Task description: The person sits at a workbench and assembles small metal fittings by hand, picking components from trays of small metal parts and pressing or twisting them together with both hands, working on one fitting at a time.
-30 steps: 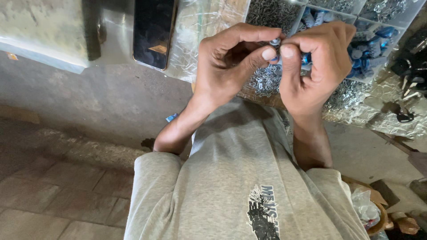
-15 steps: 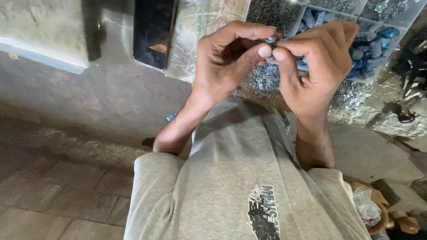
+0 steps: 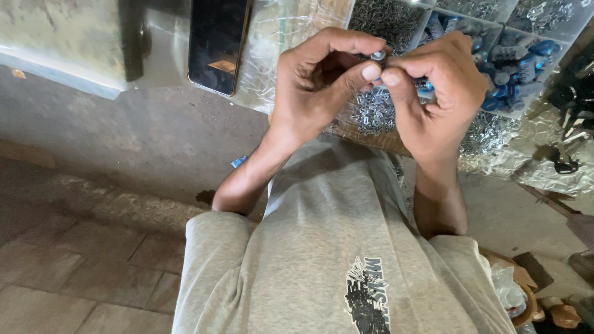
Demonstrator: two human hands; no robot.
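Pinching small metal part (image 3: 378, 57), 2 hands.

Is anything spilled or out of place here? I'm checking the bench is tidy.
Nothing is clearly spilled. The left hand and right hand pinch a small silver-and-blue part above the compartmented tray of metal and blue pieces. A black phone lies on crinkled clear plastic sheeting beside it.

Two hands (image 3: 322, 80), one dark phone (image 3: 218, 43), one compartment tray (image 3: 495, 25)
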